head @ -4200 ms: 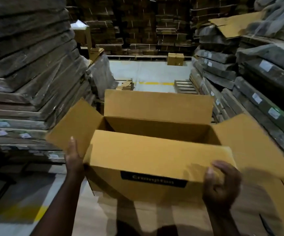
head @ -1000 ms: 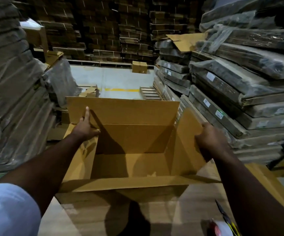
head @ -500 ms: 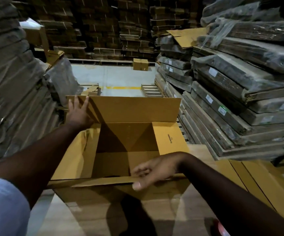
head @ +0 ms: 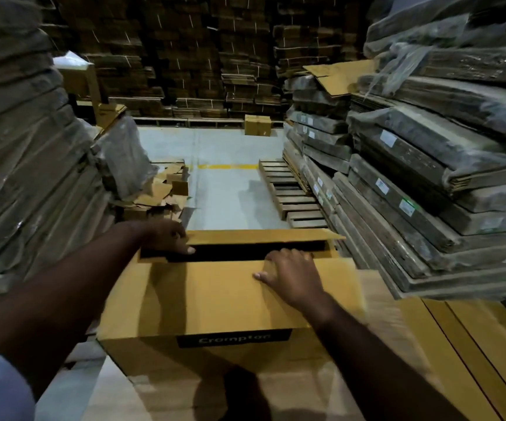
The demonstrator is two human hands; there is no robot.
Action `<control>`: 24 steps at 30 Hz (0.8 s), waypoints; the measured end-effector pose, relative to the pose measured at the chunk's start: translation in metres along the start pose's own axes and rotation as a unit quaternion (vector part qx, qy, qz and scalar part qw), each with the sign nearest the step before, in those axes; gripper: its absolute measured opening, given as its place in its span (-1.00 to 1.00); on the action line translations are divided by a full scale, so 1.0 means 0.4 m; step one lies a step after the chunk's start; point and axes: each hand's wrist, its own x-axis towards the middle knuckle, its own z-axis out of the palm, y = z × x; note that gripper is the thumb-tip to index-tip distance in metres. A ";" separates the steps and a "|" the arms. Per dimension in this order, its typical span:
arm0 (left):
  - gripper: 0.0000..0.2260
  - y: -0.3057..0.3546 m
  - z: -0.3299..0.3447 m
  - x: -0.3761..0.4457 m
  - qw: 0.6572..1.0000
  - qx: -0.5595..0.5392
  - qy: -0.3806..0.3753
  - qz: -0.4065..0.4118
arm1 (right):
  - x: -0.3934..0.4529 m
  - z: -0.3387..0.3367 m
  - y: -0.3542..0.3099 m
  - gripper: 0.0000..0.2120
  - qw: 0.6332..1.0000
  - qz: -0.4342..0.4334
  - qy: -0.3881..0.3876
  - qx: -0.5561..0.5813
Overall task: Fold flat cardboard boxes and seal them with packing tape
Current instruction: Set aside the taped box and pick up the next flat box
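Note:
A brown cardboard box (head: pixel 215 302) with a black "Crompton" label stands in front of me on flat cardboard sheets. Its near top flap lies folded down flat. The far flap (head: pixel 261 237) is lowered almost level, and a dark gap stays open between the two flaps. My left hand (head: pixel 166 238) grips the left end of the far flap, thumb reaching into the gap. My right hand (head: pixel 288 273) presses flat on the near flap at its far edge, fingers spread. No tape is in view.
Tall stacks of wrapped flat cartons rise on the left (head: pixel 27 165) and right (head: pixel 427 183). A wooden pallet (head: pixel 291 192) and cardboard scraps (head: pixel 160 192) lie on the grey floor beyond. Flat yellow sheets (head: pixel 473 354) lie at lower right. A small closed box (head: pixel 257 124) sits far back.
The side flaps were folded in, then the near flap went down under my right hand. My left hand pulled the upright far flap down almost level over the opening.

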 end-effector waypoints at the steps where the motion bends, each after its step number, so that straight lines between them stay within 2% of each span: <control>1: -0.23 0.013 0.014 -0.016 0.999 -0.017 -0.035 0.002 | -0.007 0.043 0.004 -0.52 1.000 0.017 0.022 0.004; 3: -0.15 0.027 0.058 -0.027 0.996 -0.074 -0.049 0.020 | -0.034 0.112 0.008 -0.63 0.996 0.037 0.070 0.033; 6: -0.03 0.031 0.128 -0.012 0.994 -0.097 0.024 0.036 | -0.108 0.173 -0.007 -0.68 0.985 0.049 0.146 0.083; 10: -0.13 0.030 0.173 0.040 0.996 -0.062 0.069 0.012 | -0.252 0.228 -0.051 -0.57 0.966 0.114 0.201 0.116; 12: -0.04 0.049 0.162 0.065 0.995 -0.053 0.078 0.016 | -0.297 0.255 -0.067 -0.44 0.959 0.190 0.179 0.109; 15: 0.21 0.086 0.146 0.115 0.998 -0.013 0.057 0.019 | -0.310 0.279 -0.082 -0.05 0.912 0.316 0.167 0.199; 18: 0.32 0.129 0.126 0.147 0.999 0.018 0.034 -0.006 | -0.279 0.289 -0.056 0.18 0.868 0.346 0.154 0.321; 19: 0.33 0.140 0.119 0.154 0.999 0.022 0.036 -0.015 | -0.263 0.294 -0.036 0.20 0.842 0.366 0.138 0.372; 20: 0.34 0.151 0.111 0.154 0.999 0.023 0.034 -0.026 | -0.243 0.293 -0.014 0.20 0.799 0.407 0.114 0.428; 21: 0.34 0.163 0.108 0.155 0.999 0.021 0.032 -0.031 | -0.224 0.281 0.001 0.16 0.735 0.461 0.084 0.490; 23: 0.36 0.184 0.118 0.148 0.999 -0.024 0.015 -0.034 | -0.189 0.265 0.012 -0.03 0.577 0.533 0.013 0.618; 24: 0.36 0.200 0.126 0.125 0.998 -0.057 0.006 -0.037 | -0.180 0.248 0.003 -0.08 0.525 0.542 -0.016 0.656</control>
